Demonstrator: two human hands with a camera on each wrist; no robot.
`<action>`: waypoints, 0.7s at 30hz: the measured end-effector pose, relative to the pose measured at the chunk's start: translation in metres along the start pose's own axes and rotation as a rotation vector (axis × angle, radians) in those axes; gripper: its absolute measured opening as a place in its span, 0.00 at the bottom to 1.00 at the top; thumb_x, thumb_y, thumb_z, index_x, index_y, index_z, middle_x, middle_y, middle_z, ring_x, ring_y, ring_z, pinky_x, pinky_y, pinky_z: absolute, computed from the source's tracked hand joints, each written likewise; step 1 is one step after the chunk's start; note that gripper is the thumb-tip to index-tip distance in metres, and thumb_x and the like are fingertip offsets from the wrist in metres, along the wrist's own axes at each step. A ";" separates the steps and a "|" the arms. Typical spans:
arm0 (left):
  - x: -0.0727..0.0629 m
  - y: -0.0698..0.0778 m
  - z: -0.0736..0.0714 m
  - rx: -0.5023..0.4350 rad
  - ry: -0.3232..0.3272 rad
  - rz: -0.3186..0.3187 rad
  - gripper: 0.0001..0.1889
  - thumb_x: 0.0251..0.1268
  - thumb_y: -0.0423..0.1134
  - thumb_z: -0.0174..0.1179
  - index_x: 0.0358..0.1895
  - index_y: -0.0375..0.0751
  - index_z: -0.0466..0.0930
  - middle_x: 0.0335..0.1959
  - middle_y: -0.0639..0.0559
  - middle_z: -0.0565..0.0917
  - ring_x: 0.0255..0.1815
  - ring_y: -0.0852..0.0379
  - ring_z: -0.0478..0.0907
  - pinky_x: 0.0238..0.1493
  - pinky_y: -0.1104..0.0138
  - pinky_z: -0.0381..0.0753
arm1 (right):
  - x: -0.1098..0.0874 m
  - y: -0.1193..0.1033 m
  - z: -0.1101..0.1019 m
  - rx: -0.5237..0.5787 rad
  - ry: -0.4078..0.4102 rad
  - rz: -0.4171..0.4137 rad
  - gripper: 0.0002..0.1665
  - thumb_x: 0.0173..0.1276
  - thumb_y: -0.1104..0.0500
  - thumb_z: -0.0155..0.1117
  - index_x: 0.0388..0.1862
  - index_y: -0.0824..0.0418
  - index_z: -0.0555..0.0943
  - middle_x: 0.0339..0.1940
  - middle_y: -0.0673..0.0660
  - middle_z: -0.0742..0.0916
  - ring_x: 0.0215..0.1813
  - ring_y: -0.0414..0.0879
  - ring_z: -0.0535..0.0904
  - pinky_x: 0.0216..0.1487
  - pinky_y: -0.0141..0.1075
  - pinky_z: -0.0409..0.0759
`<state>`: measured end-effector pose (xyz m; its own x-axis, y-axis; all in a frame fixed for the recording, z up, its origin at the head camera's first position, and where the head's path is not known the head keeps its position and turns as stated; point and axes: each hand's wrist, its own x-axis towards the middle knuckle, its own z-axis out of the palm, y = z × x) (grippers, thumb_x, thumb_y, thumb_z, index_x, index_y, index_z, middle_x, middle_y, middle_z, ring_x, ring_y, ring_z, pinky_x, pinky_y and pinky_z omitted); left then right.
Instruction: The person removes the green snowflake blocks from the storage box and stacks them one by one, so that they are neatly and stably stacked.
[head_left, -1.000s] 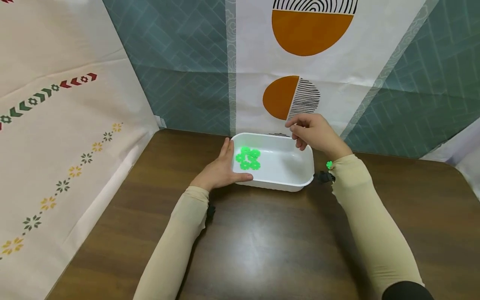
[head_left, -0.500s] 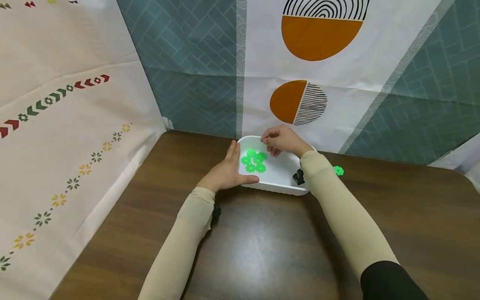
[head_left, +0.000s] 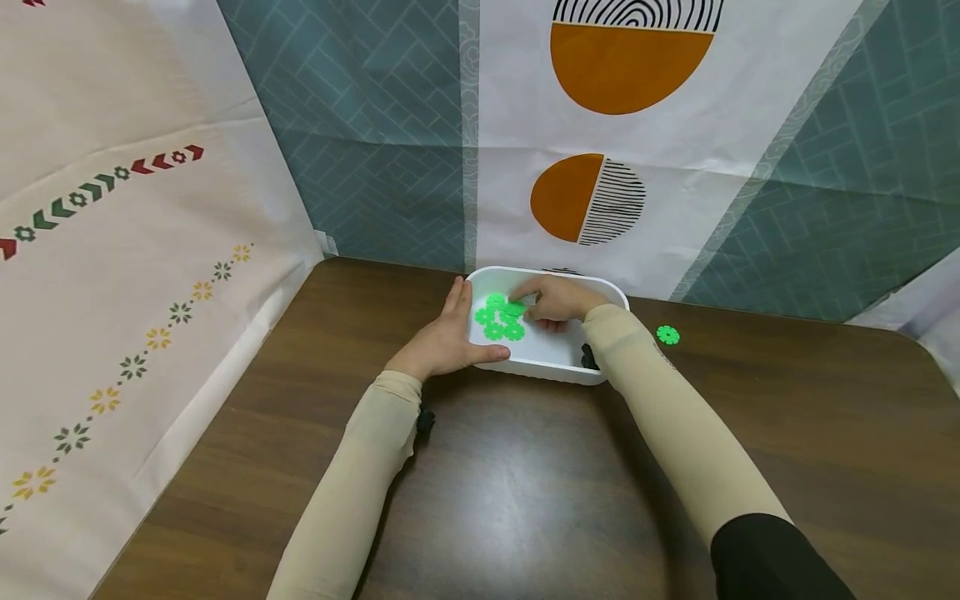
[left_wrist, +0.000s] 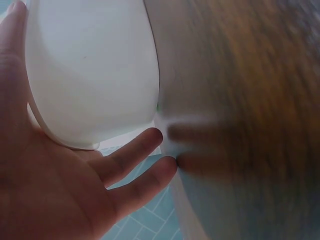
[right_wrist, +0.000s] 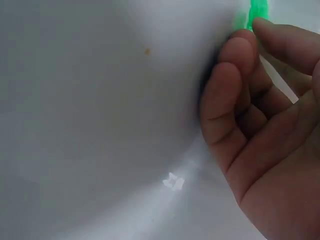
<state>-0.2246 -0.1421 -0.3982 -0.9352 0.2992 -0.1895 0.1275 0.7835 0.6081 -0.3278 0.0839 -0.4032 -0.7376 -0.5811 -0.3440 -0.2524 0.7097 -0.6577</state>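
Observation:
A white plastic tray stands on the table near the wall, with several green flower-shaped discs grouped in its left part. My left hand spreads against the tray's left end, its thumb along the near rim and its fingers straight by the far left corner. Inside the tray, my right hand has thumb and forefinger on either side of a green flower-shaped disc at the right of the group, pinching it. The other right fingers are curled in the right wrist view, where the green disc shows at the thumb tip.
One more green disc lies on the brown wooden table, right of the tray. A patterned cloth wall rises directly behind the tray. At left, a white embroidered cloth borders the table.
My right hand has moved left and down from above the tray's right end to the discs inside. The left hand stays at the tray's left end. The loose disc is now fully uncovered.

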 end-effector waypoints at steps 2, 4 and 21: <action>-0.001 0.000 0.000 -0.002 0.000 -0.001 0.69 0.54 0.69 0.69 0.81 0.43 0.24 0.83 0.50 0.26 0.71 0.38 0.66 0.66 0.51 0.70 | 0.001 0.001 0.001 -0.007 -0.001 -0.004 0.22 0.70 0.63 0.65 0.63 0.58 0.82 0.23 0.57 0.80 0.21 0.47 0.74 0.23 0.37 0.76; -0.001 0.000 -0.001 -0.002 -0.001 -0.001 0.69 0.54 0.69 0.69 0.81 0.43 0.24 0.83 0.50 0.26 0.71 0.38 0.66 0.66 0.51 0.70 | 0.001 0.001 0.001 -0.014 0.003 -0.003 0.19 0.70 0.62 0.67 0.59 0.59 0.82 0.23 0.57 0.80 0.22 0.47 0.74 0.23 0.38 0.77; -0.001 -0.001 0.000 -0.034 -0.007 -0.002 0.69 0.54 0.70 0.68 0.81 0.45 0.23 0.82 0.51 0.25 0.73 0.39 0.63 0.68 0.53 0.67 | -0.001 -0.005 0.005 -0.143 0.029 -0.046 0.10 0.62 0.66 0.68 0.36 0.61 0.73 0.20 0.56 0.77 0.17 0.45 0.72 0.22 0.37 0.74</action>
<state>-0.2235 -0.1437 -0.3984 -0.9331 0.3015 -0.1960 0.1141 0.7652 0.6336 -0.3225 0.0793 -0.4028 -0.7405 -0.6037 -0.2951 -0.3710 0.7335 -0.5695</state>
